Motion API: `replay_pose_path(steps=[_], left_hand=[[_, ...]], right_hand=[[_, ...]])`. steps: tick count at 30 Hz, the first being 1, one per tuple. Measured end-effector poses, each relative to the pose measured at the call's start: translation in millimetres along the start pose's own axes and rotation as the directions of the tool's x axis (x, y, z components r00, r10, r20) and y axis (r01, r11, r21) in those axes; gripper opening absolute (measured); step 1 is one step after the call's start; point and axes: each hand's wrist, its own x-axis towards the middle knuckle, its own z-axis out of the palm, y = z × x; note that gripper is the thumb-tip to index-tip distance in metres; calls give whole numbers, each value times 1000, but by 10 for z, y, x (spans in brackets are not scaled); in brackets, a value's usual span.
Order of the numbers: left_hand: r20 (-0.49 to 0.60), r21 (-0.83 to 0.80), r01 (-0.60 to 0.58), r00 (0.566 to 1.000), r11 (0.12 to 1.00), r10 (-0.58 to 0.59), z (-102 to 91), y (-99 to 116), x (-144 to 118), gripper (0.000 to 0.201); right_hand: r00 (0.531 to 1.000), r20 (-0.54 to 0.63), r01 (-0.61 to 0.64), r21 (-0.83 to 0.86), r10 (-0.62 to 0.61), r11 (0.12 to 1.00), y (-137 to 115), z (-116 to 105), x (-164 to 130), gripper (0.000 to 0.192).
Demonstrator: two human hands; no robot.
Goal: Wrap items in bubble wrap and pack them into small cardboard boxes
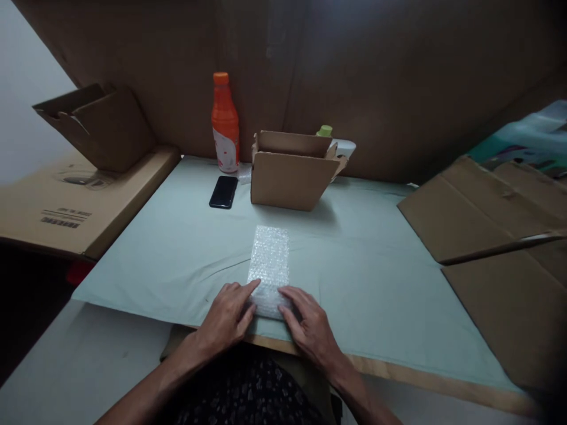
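Far left, a big flat cardboard box (66, 206) is sitting along the table's left edge with a smaller open carton (100, 124) tipped up on top of it. Moving in, a black phone (224, 192) is lying flat on the pale green table cover (376, 277), with an orange bottle (225, 124) standing upright just behind it against the back wall.

The left hand (228, 319) is resting at the near edge of the table, fingers together and pressing down flat on the near-left corner of the bubble wrap strip (269, 260). That strip is lying in the middle of the cover, running straight away from the person, and its near end looks bunched or rolled under the fingers. The right hand (310, 327) is mirroring it, fingers flat on the near-right corner, not pinching anything.

Behind the strip, well apart from it, an open cardboard box (290, 171) is sitting with flaps up. Plenty of bare cover is showing to the right, until the flattened cardboard sheets (487, 218) overlapping the right edge.
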Motion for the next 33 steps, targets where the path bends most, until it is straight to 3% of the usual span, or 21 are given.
replay_pose_path(steps=[2, 6, 10, 13, 18, 20, 23, 28, 30, 33], left_hand=[[-26, 54, 48, 999, 997, -47, 71, -43, 85, 50], [-92, 94, 15, 996, 995, -6, 61, -45, 140, 47], [-46, 7, -97, 994, 995, 97, -46, 30, 23, 50], [-12, -60, -29, 1000, 998, 28, -67, 50, -18, 50], [-81, 114, 65, 995, 991, -56, 10, -49, 139, 40], [-109, 170, 74, 993, 983, -56, 27, -84, 189, 38], [-147, 130, 25, 989, 991, -5, 0, -75, 160, 41], [-53, -46, -91, 995, 995, 88, -87, 13, 15, 52], [-31, -78, -44, 999, 996, 42, -79, 17, 42, 49], [-30, 34, 58, 998, 998, -57, -17, -23, 215, 44]], right_hand=[[992, -85, 85, -96, -93, 992, -5, -20, -23, 26], [982, 46, 188, -191, -182, 963, -9, 29, -51, 28], [990, 84, 121, -90, -114, 989, 39, 73, -7, 24], [991, 129, 32, 3, -32, 999, 66, 28, 20, 22], [989, -51, 128, -176, -139, 976, 71, -9, 34, 29], [981, -7, 185, -224, -192, 957, 70, 24, 55, 30], [974, 63, 226, -255, -217, 940, 74, 67, 102, 23], [985, 104, 155, -160, -140, 975, 37, -39, 70, 16], [988, 108, 125, -142, -110, 982, 17, -103, 27, 16], [993, -16, 105, -271, -114, 957, 5, -135, -4, 26]])
